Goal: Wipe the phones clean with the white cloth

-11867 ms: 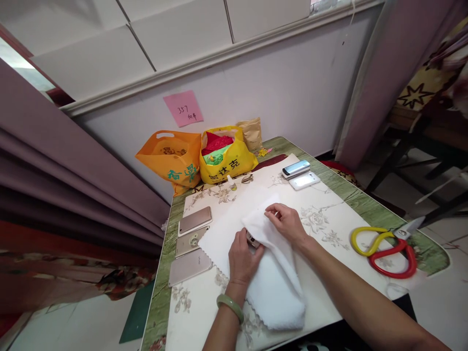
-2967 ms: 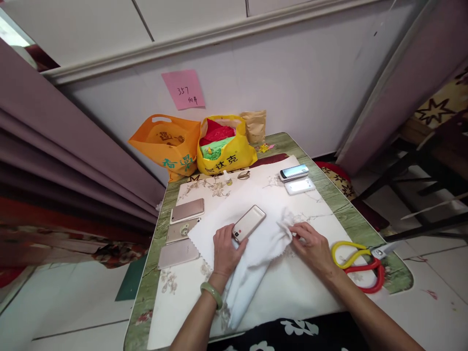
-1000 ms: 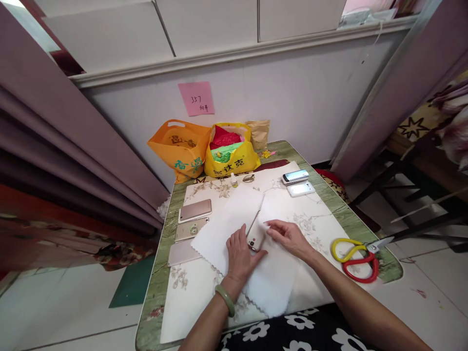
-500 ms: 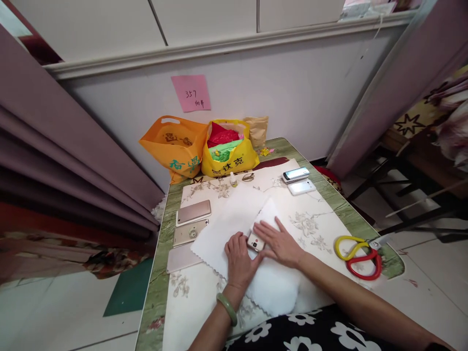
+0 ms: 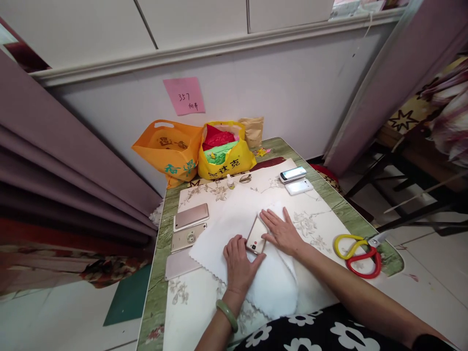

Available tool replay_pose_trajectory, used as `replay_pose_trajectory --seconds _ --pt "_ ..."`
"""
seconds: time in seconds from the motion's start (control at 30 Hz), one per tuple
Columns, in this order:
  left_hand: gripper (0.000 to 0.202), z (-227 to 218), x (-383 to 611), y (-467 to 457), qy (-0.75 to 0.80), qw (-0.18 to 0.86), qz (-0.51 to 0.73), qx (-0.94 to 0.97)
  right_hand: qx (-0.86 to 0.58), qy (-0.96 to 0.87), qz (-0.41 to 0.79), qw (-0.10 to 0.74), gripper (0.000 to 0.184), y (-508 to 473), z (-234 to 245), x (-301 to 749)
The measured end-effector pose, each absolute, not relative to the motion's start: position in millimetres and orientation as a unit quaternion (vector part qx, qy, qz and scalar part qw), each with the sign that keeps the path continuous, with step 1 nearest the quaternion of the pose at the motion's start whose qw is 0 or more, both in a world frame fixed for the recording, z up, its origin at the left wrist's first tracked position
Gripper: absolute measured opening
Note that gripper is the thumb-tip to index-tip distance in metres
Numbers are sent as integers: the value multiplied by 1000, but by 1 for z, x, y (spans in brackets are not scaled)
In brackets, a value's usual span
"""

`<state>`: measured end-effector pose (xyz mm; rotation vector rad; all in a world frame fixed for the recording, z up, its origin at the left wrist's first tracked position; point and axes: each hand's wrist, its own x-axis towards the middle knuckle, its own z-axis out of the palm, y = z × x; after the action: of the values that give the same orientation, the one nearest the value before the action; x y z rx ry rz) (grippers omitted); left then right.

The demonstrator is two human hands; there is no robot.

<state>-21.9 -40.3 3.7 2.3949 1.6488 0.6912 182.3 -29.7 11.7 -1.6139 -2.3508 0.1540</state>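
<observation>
Above, pink note [image 5: 185, 102] reads "357"; phone [image 5: 257, 233] on white cloth [image 5: 234, 219].

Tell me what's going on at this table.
A pale-gold rectangular phone lies camera side up on a white fabric cloth with a scalloped edge. The person's left hand is around its near left corner; the right hand is spread over the cloth along its right side. The phone's back is largely uncovered. Large scissors with one yellow and one red handle lie off to the right.
</observation>
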Motion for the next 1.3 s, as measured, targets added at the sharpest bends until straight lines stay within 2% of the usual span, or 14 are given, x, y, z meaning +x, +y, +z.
replay_pose_trajectory --seconds 0.07,0.13,0.2,0.33,0.43,0.5,0.63,0.77,0.9,0.97,1.03,1.1,1.17,1.3 --pt "51 3 -22 -41 550 75 230 799 -524 -837 55 146 78 -30 10 180" --pt "48 3 -22 -41 550 73 233 799 -417 -894 80 141 85 -36 9 177" --pt "48 3 -22 -41 550 73 236 798 -373 -913 93 136 82 -38 9 178" --pt "53 3 -22 -41 554 80 243 792 -546 -821 55 156 71 -33 10 182" --pt "50 2 -22 -41 556 78 251 788 -448 -879 75 147 79 -32 10 182" --pt "49 1 -22 -41 558 75 254 786 -387 -907 88 139 76 -34 11 180" --pt "50 0 -22 -41 563 88 250 783 -542 -824 54 160 69 -33 10 177" --pt "49 -1 -22 -41 560 88 258 782 -402 -901 80 144 71 -26 8 172" --pt "51 -1 -22 -42 563 84 260 780 -534 -827 60 163 66 -15 6 171" --pt "49 0 -21 -42 560 83 258 783 -480 -861 75 150 69 -10 6 171" --pt "47 1 -21 -42 558 82 255 785 -413 -896 92 135 63 -5 6 171" --pt "48 1 -21 -42 560 80 253 785 -484 -860 82 143 56 -2 6 172" --pt "49 1 -21 -41 561 78 253 784 -553 -816 66 156 59 0 5 172" --pt "48 0 -21 -40 556 69 260 786 -453 -877 82 141 64 -5 0 173"
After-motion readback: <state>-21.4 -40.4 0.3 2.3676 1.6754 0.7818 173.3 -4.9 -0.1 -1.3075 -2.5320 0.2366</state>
